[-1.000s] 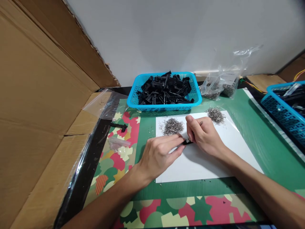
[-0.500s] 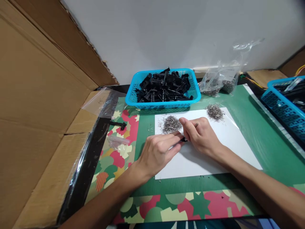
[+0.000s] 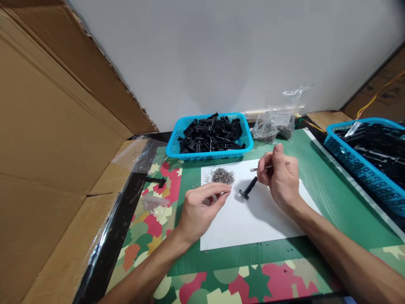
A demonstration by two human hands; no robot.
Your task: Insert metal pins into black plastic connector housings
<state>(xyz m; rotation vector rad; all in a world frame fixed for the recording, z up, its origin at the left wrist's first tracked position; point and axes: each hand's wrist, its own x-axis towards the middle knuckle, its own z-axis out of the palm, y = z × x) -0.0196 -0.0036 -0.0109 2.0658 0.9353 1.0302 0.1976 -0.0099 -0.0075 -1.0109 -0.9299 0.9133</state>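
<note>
My right hand (image 3: pixel 282 179) is closed round a thin metal tool (image 3: pixel 254 169), whose flat tip pokes out to the left. A black plastic part (image 3: pixel 249 188), slim with a wider foot, slants down from just below those fingers; whether they grip its top end I cannot tell. My left hand (image 3: pixel 201 207) has thumb and forefinger pinched together beside a pile of small metal pins (image 3: pixel 223 176). Anything between these fingertips is too small to make out. Both hands are over a white sheet of paper (image 3: pixel 228 230).
A blue basket (image 3: pixel 209 157) of black plastic parts stands at the back, with clear bags (image 3: pixel 268 128) of metal pieces beside it. Another blue basket (image 3: pixel 357 162) is at the right. A loose black part (image 3: pixel 156 181) and a small plastic bag (image 3: pixel 155 203) lie left. Cardboard (image 3: pixel 60 139) walls the left side.
My hands were together over the paper and are now apart. The right hand has lifted and turned, and the black part shows plainly. The left hand has closed to a pinch near the pile.
</note>
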